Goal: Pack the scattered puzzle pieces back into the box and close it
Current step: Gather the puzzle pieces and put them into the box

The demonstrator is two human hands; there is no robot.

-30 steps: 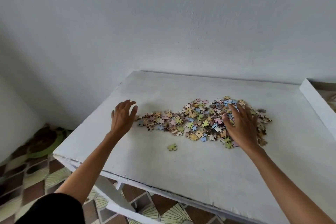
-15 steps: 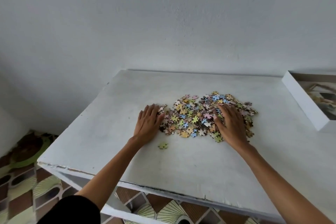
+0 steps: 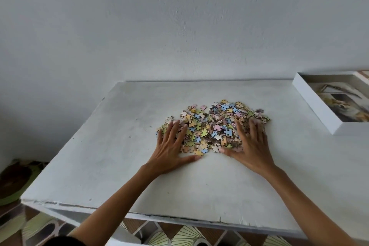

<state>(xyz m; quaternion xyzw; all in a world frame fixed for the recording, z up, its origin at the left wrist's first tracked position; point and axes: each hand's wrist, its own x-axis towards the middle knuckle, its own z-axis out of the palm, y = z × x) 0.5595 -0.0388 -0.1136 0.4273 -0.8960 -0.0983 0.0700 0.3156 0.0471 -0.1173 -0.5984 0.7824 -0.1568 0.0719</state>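
Left hand (image 3: pixel 169 150), right hand (image 3: pixel 252 148) lie flat, flanking puzzle pieces (image 3: pixel 211 124).

One heap of puzzle pieces (image 3: pixel 211 126) under and between the fingers (image 3: pixel 173 129), far too many to count, likely a few hundred. Two hands: left hand (image 3: pixel 169 150), right hand (image 3: pixel 252 149). One open box (image 3: pixel 316 104), well right of the fingers. One tabletop (image 3: pixel 119 146).

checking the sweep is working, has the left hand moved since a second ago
Yes. The left hand has slid right, away from the left edge of the table, and now rests against the puzzle pieces.
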